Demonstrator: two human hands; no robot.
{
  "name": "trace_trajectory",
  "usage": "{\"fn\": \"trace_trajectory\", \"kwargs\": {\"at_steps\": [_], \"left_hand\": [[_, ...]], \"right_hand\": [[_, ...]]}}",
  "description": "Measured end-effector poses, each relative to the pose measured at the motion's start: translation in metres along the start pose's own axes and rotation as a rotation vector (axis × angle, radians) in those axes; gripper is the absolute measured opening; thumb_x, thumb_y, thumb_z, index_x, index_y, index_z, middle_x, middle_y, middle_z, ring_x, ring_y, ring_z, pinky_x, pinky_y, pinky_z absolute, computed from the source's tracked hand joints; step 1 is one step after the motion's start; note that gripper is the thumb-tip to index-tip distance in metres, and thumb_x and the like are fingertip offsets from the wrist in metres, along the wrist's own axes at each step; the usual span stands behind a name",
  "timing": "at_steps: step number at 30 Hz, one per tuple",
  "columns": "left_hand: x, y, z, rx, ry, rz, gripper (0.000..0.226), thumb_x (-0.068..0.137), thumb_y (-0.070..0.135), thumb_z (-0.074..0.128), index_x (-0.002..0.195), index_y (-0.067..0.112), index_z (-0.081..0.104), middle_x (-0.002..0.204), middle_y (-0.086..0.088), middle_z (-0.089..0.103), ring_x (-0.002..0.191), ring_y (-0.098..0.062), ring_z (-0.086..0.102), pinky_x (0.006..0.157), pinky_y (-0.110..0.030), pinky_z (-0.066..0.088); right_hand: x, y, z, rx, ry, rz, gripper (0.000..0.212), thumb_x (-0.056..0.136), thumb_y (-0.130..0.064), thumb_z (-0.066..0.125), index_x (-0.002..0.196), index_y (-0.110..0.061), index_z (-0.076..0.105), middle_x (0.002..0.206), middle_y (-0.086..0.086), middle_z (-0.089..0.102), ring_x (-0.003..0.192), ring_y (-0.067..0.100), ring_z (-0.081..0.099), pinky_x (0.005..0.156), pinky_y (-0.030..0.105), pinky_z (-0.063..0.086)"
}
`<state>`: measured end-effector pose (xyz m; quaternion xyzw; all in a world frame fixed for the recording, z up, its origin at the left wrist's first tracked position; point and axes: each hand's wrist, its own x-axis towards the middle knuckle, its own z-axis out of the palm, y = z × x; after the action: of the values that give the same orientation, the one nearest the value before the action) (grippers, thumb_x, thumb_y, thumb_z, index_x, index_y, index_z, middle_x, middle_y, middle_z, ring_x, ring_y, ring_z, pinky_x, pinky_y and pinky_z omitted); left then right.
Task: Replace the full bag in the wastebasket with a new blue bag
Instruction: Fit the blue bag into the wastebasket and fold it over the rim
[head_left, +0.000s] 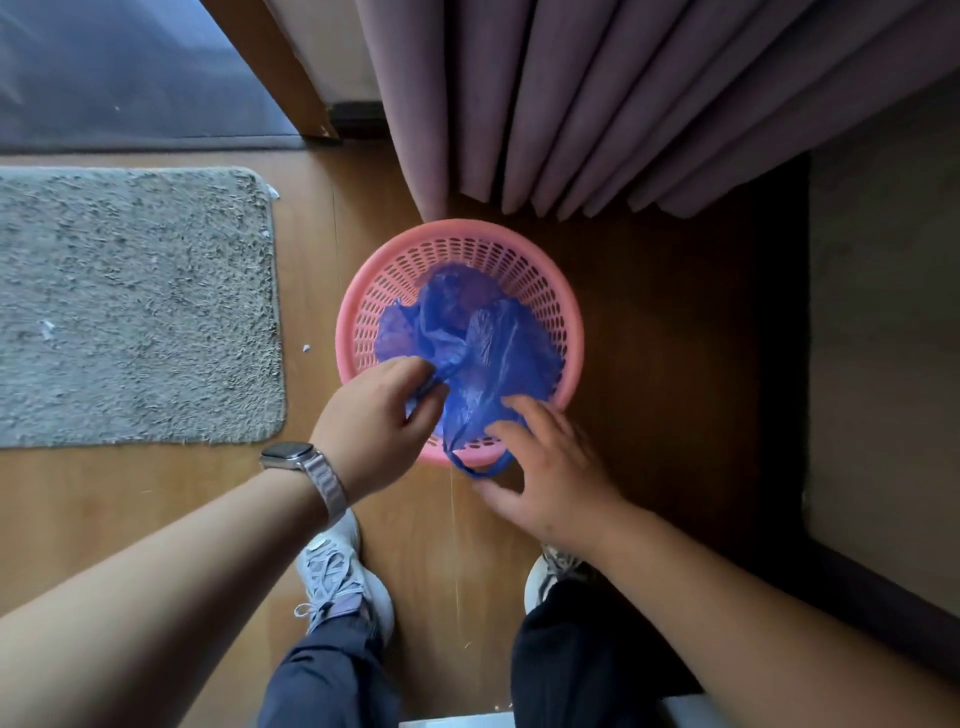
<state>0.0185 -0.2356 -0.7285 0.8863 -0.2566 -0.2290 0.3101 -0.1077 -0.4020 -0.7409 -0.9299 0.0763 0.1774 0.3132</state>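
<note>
round pink plastic basket (563, 306), frame middle | crumpled blue plastic bag (488, 358) inside | left hand (376, 418) pinches bag edge | right hand (545, 467) open, fingers touching bag

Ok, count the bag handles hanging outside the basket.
1: a handle loop of the blue bag drapes over the pink basket's near rim, by the right hand. The left hand may hide another.

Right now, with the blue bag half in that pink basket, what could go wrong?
The blue bag is bunched inside the pink basket, not spread over its rim, so it may slump in. Only the left hand pinches it; the thin plastic might tear. One handle dangles outside by the right hand.
</note>
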Motion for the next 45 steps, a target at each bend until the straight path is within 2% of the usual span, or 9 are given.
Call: {"fn": "trace_trajectory", "kwargs": {"at_steps": [3,5,12,16,21,31,37,41,45], "left_hand": [[-0.007,-0.017,-0.002,0.038,0.036,-0.083,0.02,0.086,0.033,0.053,0.079,0.014,0.057,0.06,0.004,0.051,0.056,-0.026,0.051,0.052,-0.029,0.037],[-0.012,-0.029,-0.005,0.022,0.057,-0.165,0.019,0.086,0.034,0.055,0.076,0.018,0.055,0.054,0.006,0.047,0.051,-0.013,0.047,0.049,-0.027,0.033],[-0.031,-0.037,-0.008,-0.031,0.087,-0.258,0.042,0.083,0.06,0.049,0.075,0.019,0.057,0.056,0.003,0.052,0.054,-0.011,0.05,0.051,-0.029,0.039],[-0.042,-0.037,-0.007,0.008,0.105,-0.254,0.048,0.085,0.062,0.042,0.076,0.019,0.061,0.056,0.003,0.055,0.055,-0.013,0.053,0.051,-0.031,0.041],[-0.053,-0.059,-0.019,0.229,0.245,-0.455,0.041,0.086,0.05,0.048,0.073,0.014,0.06,0.062,-0.007,0.061,0.064,-0.034,0.058,0.053,-0.035,0.043],[-0.056,-0.106,-0.054,0.583,0.153,-0.265,0.026,0.092,0.036,0.058,0.074,0.016,0.06,0.07,-0.012,0.063,0.064,-0.036,0.061,0.052,-0.03,0.033],[-0.054,-0.089,-0.047,0.467,0.162,-0.125,0.019,0.089,0.03,0.062,0.096,0.013,0.065,0.089,-0.014,0.062,0.082,-0.038,0.06,0.061,-0.042,0.048],[-0.053,-0.06,-0.039,0.554,0.242,0.012,0.045,0.081,0.043,0.058,0.116,0.014,0.059,0.114,-0.016,0.056,0.105,-0.036,0.049,0.09,-0.047,0.037],[-0.052,-0.023,-0.02,0.504,0.126,0.312,0.042,0.081,0.039,0.059,0.114,0.013,0.063,0.123,-0.014,0.059,0.114,-0.033,0.05,0.101,-0.047,0.034]], "right_hand": [[0.009,0.002,0.002,0.134,0.191,-0.004,0.009,0.074,-0.008,0.071,0.075,-0.005,0.062,0.091,0.011,0.062,0.086,0.031,0.059,0.08,0.04,0.05],[0.013,0.006,0.001,0.241,0.221,0.052,0.011,0.077,-0.009,0.066,0.071,-0.007,0.057,0.08,0.006,0.058,0.077,0.024,0.054,0.073,0.042,0.048],[-0.004,0.0,0.015,-0.121,-0.153,0.003,0.035,0.08,-0.039,0.066,0.107,-0.018,0.065,0.116,-0.001,0.053,0.113,0.022,0.044,0.095,0.036,0.038],[-0.004,-0.005,0.012,0.049,0.076,0.037,0.01,0.085,-0.016,0.062,0.081,-0.007,0.063,0.091,0.007,0.06,0.089,0.026,0.053,0.08,0.039,0.044],[-0.013,0.01,0.001,0.376,0.254,0.349,0.017,0.097,-0.017,0.049,0.083,-0.008,0.052,0.069,0.003,0.055,0.057,0.016,0.05,0.05,0.026,0.035],[-0.02,0.068,-0.023,0.358,0.386,0.679,0.01,0.099,-0.026,0.047,0.09,-0.024,0.051,0.084,-0.003,0.064,0.068,-0.004,0.053,0.047,0.007,0.033],[-0.02,0.054,-0.026,0.399,0.413,0.574,0.007,0.091,-0.021,0.059,0.093,-0.025,0.053,0.08,-0.014,0.056,0.069,-0.002,0.057,0.049,0.0,0.036],[-0.03,0.016,-0.035,0.289,0.51,0.253,0.037,0.077,-0.012,0.064,0.112,-0.009,0.052,0.111,-0.001,0.048,0.094,-0.008,0.047,0.078,0.0,0.039],[-0.038,-0.021,-0.034,0.071,0.553,-0.089,0.04,0.068,-0.009,0.066,0.106,-0.001,0.057,0.113,0.02,0.054,0.107,0.028,0.052,0.097,0.032,0.043]]}}
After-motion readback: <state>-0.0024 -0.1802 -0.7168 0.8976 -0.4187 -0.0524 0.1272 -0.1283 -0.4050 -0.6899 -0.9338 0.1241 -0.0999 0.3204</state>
